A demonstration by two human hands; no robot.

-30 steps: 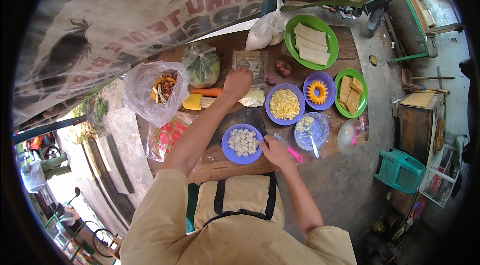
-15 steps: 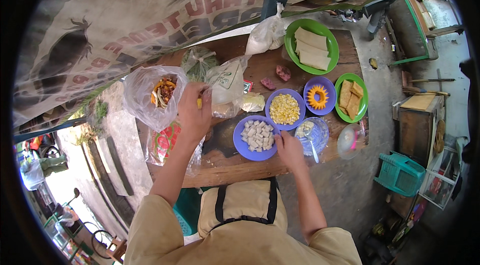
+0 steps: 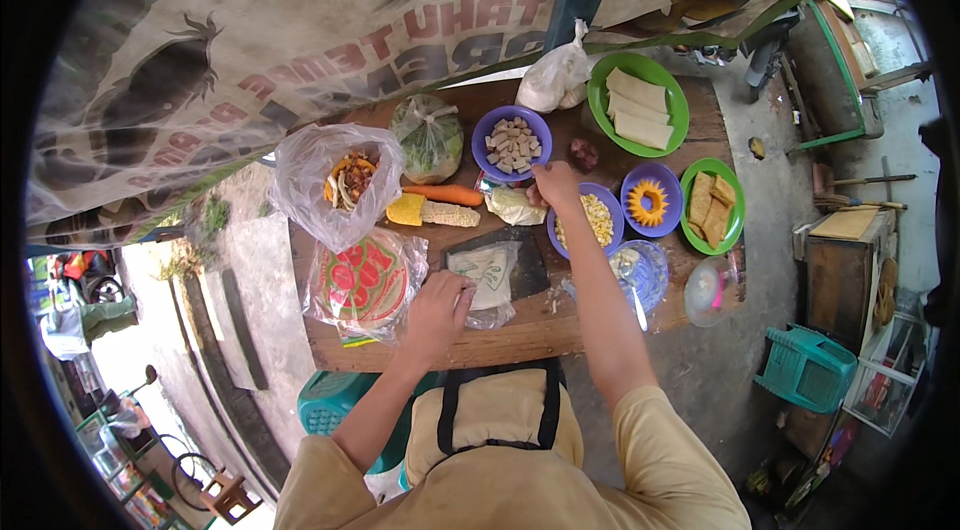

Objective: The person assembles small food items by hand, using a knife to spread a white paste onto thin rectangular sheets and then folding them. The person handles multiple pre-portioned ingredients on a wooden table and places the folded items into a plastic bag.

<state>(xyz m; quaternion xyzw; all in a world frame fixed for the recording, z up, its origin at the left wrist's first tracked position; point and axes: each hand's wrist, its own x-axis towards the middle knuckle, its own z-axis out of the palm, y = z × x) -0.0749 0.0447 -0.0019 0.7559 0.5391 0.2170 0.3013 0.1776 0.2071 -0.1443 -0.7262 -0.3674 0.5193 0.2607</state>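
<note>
Left hand (image 3: 437, 305) low with fingers curled, right hand (image 3: 553, 184) outstretched ahead, fingers bent downward.

Outdoor street food stall, wooden table (image 3: 520, 340) of ingredient bowls, printed banner (image 3: 250, 40), concrete ground (image 3: 700, 370)

carrot (image 3: 443, 194) behind board (image 3: 497, 267), bowls right

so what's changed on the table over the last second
The purple bowl of white cubes went from the near edge to the far side, by the greens bag; the right hand now rests just beside it. The left hand came back to the clear packet at the near edge. The carrot, corn bowl and green plates stayed put.
</note>
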